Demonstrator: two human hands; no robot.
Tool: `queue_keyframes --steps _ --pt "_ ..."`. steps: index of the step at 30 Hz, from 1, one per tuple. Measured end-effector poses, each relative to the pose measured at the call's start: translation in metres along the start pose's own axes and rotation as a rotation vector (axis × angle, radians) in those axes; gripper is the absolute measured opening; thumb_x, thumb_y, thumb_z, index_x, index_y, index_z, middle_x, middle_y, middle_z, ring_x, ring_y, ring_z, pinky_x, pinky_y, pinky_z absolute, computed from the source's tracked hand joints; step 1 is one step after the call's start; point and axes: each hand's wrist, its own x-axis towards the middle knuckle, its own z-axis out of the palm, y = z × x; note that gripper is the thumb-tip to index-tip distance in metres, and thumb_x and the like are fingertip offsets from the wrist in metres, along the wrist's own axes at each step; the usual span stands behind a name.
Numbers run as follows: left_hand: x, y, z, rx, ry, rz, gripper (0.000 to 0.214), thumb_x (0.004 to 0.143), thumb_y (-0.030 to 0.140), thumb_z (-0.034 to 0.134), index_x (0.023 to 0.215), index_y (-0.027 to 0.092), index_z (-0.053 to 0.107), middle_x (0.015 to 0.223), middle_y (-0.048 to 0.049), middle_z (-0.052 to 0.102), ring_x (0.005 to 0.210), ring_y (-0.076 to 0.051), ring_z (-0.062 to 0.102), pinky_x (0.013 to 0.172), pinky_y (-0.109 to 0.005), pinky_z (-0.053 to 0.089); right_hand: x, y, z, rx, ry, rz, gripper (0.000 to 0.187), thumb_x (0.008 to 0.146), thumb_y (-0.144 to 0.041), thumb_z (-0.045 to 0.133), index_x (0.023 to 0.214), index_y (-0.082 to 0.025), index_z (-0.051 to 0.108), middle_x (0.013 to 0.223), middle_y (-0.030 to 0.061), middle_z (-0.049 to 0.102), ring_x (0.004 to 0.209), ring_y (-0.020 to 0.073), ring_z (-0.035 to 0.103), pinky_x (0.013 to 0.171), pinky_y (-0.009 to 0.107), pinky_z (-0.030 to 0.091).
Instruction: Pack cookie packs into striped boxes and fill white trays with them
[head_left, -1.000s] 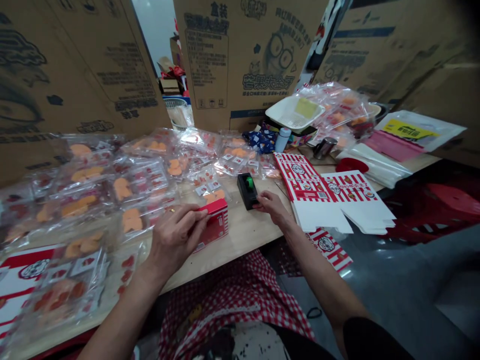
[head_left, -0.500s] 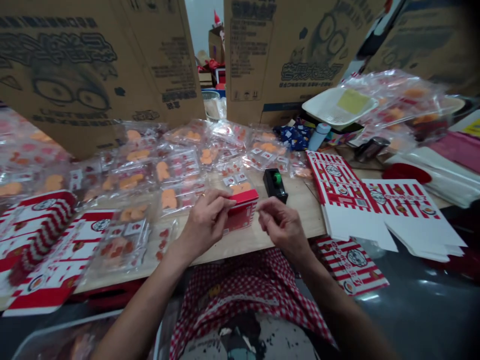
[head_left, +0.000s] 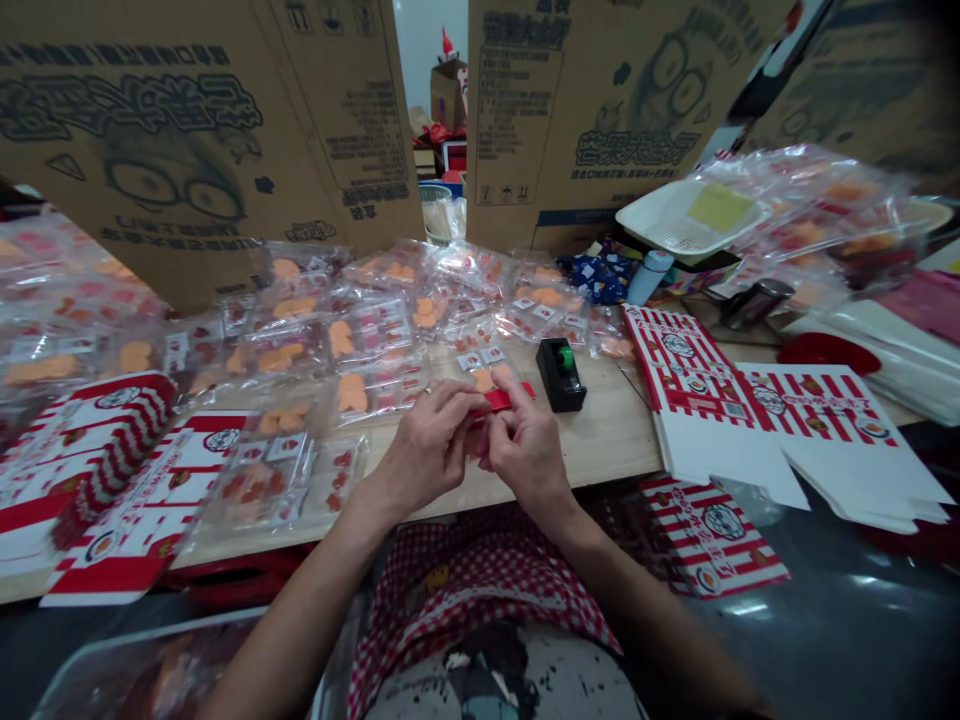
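Between my hands is a small red packet with a flat top edge (head_left: 498, 400), mostly covered by my fingers. My left hand (head_left: 433, 440) grips its left side, fingers bent over the top. My right hand (head_left: 525, 440) closes on its right side, with the index finger stretched along the top and the thumb at the front. Just beyond my right hand a black tape dispenser (head_left: 561, 376) with a green core stands on the table. Behind the packet lies a clear bag with orange pieces (head_left: 484, 372).
Several clear bags of orange and red pieces (head_left: 371, 330) cover the table's back. Folded red-and-white striped cartons (head_left: 97, 460) lie left; flat striped cartons (head_left: 697, 380) lie right. Large cardboard boxes (head_left: 315, 130) wall the back. A white basket (head_left: 660, 225) stands back right.
My right hand has come left onto the packet and now grips its right side, covering much of it. The packet's front, visible before, is largely hidden. The view has shifted slightly.
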Motion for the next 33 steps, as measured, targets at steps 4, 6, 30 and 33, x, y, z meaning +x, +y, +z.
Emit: queue_keyframes --steps 4,6,30,33 --pt "0.003 -0.002 0.000 -0.030 0.005 -0.045 0.023 0.094 0.009 0.050 0.114 0.019 0.056 0.108 -0.0105 0.067 0.101 -0.022 0.067 0.086 -0.036 0.057 -0.008 -0.008 -0.007 0.167 -0.066 0.035 0.061 0.087 -0.027 0.054 0.145 -0.008 0.051 0.052 -0.0078 0.052 0.043 0.0118 0.047 0.045 0.024 0.042" --pt "0.003 -0.003 0.002 -0.043 0.053 -0.117 0.029 0.093 0.010 0.053 0.120 0.020 0.049 0.105 -0.0088 0.066 0.096 -0.021 0.069 0.083 -0.035 0.057 -0.014 -0.018 -0.015 0.256 -0.108 0.026 0.058 0.090 -0.029 0.055 0.144 -0.010 0.051 0.052 -0.0084 0.051 0.044 0.0107 0.044 0.044 0.023 0.039" --pt "0.009 0.000 -0.003 -0.123 -0.034 -0.079 0.016 0.100 0.015 0.049 0.101 0.016 0.065 0.103 -0.0103 0.068 0.094 -0.019 0.066 0.082 -0.033 0.054 -0.002 -0.005 -0.001 -0.284 0.022 -0.216 0.066 0.085 -0.017 0.047 0.151 -0.010 0.042 0.060 0.0014 0.063 0.053 0.0204 0.057 0.056 0.034 0.046" --pt "0.014 -0.005 -0.003 -0.079 -0.056 -0.107 0.016 0.100 0.021 0.053 0.088 0.016 0.062 0.091 -0.0071 0.067 0.084 -0.018 0.064 0.075 -0.031 0.052 -0.003 -0.001 0.000 -0.174 -0.011 -0.161 0.070 0.088 -0.019 0.047 0.156 -0.010 0.032 0.063 0.0009 0.066 0.057 0.0201 0.061 0.056 0.032 0.047"
